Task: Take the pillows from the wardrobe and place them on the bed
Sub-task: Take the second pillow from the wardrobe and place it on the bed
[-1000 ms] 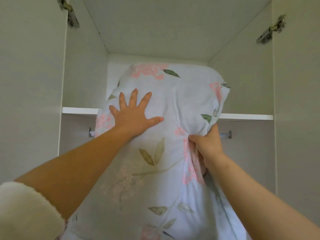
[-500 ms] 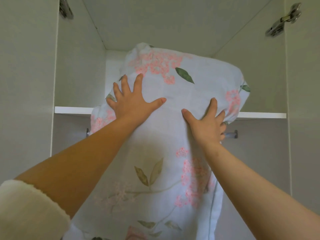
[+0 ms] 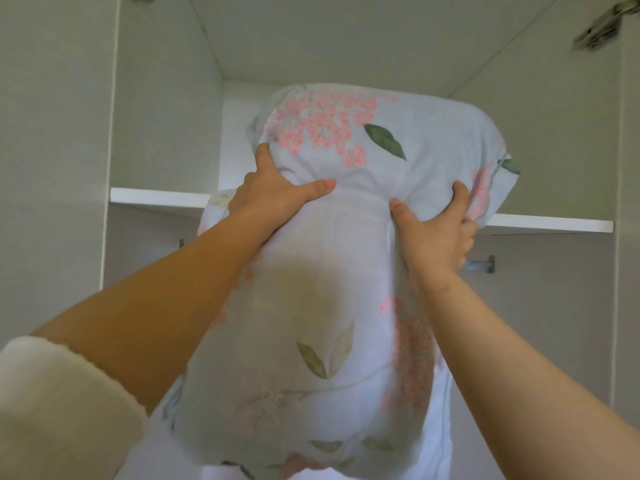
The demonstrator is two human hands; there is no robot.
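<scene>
a home bedroom: white wardrobe (image 3: 166, 98) with shelf (image 3: 156, 196), door hinge (image 3: 599, 32), floral pillow (image 3: 346, 271)

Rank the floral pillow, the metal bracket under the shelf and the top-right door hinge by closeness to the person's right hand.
1. Floral pillow: gripped by the right hand.
2. Metal bracket: just right of the hand, below the shelf.
3. Door hinge: far above, top right.

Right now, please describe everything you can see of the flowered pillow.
The pillow is soft, pale blue cloth printed with pink flower clusters and green leaves. It stands on end, its top above the white shelf and its lower part hanging below it. The left hand and right hand grip it, denting the cloth.
</scene>
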